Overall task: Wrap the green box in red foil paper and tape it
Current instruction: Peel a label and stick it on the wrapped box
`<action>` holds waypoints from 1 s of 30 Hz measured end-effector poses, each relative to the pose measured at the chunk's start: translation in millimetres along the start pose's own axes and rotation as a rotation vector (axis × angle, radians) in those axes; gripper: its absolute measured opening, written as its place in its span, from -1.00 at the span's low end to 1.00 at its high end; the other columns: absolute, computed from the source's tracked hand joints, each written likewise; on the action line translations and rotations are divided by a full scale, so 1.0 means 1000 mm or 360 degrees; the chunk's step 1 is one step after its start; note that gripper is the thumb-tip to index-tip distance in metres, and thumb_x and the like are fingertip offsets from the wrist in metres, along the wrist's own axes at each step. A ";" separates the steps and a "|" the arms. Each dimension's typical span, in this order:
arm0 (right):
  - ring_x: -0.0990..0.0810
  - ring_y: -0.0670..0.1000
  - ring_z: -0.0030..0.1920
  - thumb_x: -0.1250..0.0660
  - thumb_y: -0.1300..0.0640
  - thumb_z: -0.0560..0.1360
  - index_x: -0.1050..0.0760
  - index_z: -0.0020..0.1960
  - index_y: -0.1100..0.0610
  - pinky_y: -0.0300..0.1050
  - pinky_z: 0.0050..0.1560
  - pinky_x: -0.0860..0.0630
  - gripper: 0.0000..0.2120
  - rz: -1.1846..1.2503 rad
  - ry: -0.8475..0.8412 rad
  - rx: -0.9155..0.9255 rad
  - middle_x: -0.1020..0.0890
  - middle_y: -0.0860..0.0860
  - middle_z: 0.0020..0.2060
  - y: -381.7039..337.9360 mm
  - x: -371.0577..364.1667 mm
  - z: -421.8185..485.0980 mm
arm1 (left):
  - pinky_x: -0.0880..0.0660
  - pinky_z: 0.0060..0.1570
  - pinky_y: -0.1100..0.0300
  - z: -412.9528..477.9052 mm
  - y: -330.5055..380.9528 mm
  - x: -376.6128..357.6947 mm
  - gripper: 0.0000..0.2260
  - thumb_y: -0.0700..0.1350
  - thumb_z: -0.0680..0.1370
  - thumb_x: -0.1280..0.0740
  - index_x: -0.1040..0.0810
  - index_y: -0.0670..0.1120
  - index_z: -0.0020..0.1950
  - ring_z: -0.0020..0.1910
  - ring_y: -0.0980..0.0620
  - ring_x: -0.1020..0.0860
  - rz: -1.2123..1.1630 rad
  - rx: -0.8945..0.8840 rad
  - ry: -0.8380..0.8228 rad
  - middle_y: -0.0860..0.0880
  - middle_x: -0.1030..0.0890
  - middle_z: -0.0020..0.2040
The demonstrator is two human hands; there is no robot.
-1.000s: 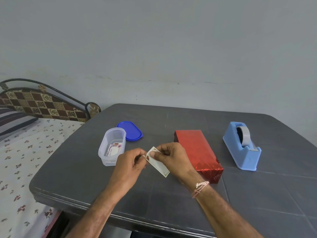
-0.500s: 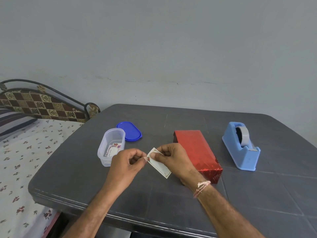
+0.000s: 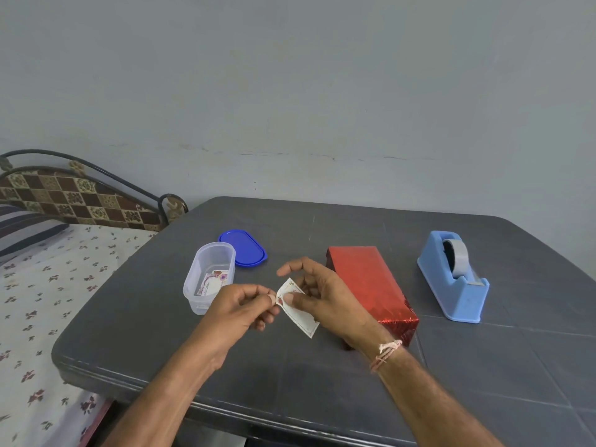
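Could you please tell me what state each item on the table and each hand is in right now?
Wrapped box: fully covered in red foil, lying on the table.
Clear container: open, cards inside.
Blue lid: off, lying behind the container.
Tape dispenser: upright, roll loaded.
Small card: held above the table by both hands.
Left hand: pinching the card's corner.
Right hand: thumb on the card, forefinger raised.
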State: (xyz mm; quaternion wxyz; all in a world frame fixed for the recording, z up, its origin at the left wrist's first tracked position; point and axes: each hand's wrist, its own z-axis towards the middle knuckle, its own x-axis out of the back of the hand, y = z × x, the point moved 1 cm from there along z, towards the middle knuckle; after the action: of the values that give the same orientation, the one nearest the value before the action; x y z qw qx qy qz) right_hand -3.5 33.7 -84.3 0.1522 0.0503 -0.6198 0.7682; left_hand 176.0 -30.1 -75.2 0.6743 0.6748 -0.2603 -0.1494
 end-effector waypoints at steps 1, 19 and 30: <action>-0.54 -0.05 -0.19 -0.44 0.27 0.55 -0.58 0.21 -0.03 -0.21 -0.10 -0.51 -0.69 0.0012 -0.0030 0.0023 -0.62 0.01 -0.17 -0.001 0.000 0.000 | -0.53 -0.26 0.23 0.000 0.001 0.000 -0.85 -0.26 0.62 -0.33 -0.69 -0.26 -0.05 -0.26 0.04 -0.58 -0.0128 0.0076 -0.0024 -0.13 -0.68 -0.22; -0.63 -0.05 0.07 -0.46 0.30 0.51 -0.61 -0.13 0.10 -0.28 0.05 -0.52 -0.87 -0.0434 0.0033 0.0311 -0.62 -0.01 -0.03 -0.006 0.007 0.005 | -0.54 -0.35 0.28 0.014 -0.014 -0.009 -0.87 -0.24 0.60 -0.37 -0.68 -0.25 -0.09 -0.36 0.08 -0.54 -0.0559 0.0458 -0.0156 -0.12 -0.60 -0.30; -0.56 -0.14 -0.17 -0.36 0.31 0.61 -0.58 -0.13 0.16 -0.30 -0.06 -0.46 -0.85 0.0027 0.0408 0.0107 -0.63 -0.08 -0.23 -0.003 0.051 0.001 | -0.50 -0.36 0.22 0.046 -0.055 -0.003 -0.84 -0.28 0.58 -0.35 -0.69 -0.24 -0.15 -0.39 0.07 -0.54 0.0055 0.0394 0.0272 -0.09 -0.65 -0.33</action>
State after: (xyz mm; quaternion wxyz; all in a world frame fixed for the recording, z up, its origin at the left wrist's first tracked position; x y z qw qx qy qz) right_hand -51.1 41.7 -67.8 0.2218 -0.0485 -0.5695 0.7900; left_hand 156.6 -69.3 -132.0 0.6080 0.7585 -0.2299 -0.0467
